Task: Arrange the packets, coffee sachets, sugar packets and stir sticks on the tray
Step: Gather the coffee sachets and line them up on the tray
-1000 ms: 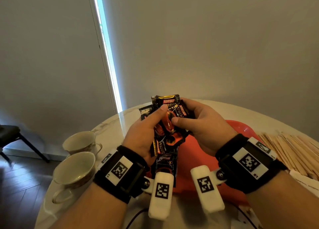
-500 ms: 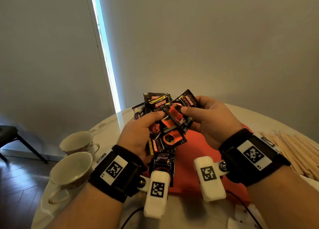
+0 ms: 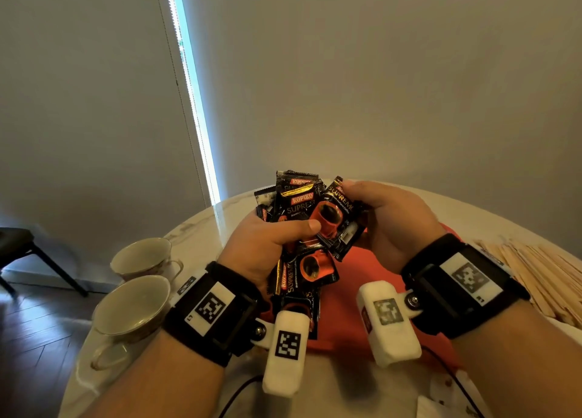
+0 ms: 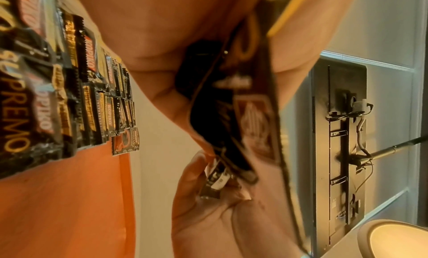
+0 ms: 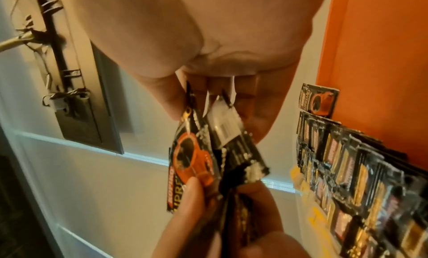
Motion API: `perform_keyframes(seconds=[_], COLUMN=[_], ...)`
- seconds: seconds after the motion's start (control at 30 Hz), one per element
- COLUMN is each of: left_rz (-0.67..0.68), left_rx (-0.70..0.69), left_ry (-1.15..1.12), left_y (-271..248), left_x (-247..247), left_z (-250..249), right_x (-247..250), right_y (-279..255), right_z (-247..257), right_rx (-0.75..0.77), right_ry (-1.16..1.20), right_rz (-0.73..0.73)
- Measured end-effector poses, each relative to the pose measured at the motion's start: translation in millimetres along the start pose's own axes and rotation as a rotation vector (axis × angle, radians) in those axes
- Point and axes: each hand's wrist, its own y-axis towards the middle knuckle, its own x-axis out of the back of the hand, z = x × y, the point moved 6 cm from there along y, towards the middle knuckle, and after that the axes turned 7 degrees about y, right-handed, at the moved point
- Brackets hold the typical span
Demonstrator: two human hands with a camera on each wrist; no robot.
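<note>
Left hand (image 3: pixel 267 244) grips a sachet stack (image 3: pixel 299 228) above the tray (image 3: pixel 362 279); right hand (image 3: pixel 390 225) pinches the top sachet (image 3: pixel 340 216).

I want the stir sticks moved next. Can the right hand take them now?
Probably not yet: the right hand grips a sachet. The sticks lie uncovered just right of it, so once it lets go, likely yes.

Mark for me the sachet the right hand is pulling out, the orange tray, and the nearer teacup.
coffee sachet (image 3: pixel 338 216), head view, on the printed orange cup.
orange tray (image 3: pixel 371 279), head view, on bare surface between the wrists.
nearer teacup (image 3: pixel 132 307), head view, on its inner wall.
</note>
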Motion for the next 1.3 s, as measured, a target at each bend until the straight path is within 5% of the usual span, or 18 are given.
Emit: perform_keyframes(seconds=[0.33,0.63,0.83,1.13,1.3], left_rz=[-0.072,-0.143,-0.283,-0.376,-0.395], left_rx=[0.109,0.022,0.043,0.012,-0.006], left_ry=[-0.167,-0.235,-0.265,-0.28,-0.271], left_y=[5,9,15,18,22], left_x=[5,7,24,35,39], left_z=[11,12,18,21,24], right_x=[-3,0,32,80,75], right_y=[-6,-5,7,64,78], right_z=[-6,-5,-11,-42,-51], right_rx=[-0.057,-0.017,-0.035,-0.278,-0.319], right_ry=[-0.022,0.033,0.191,-0.476,-0.56], right_rz=[0.132,0.01,-0.263,-0.353,-0.327])
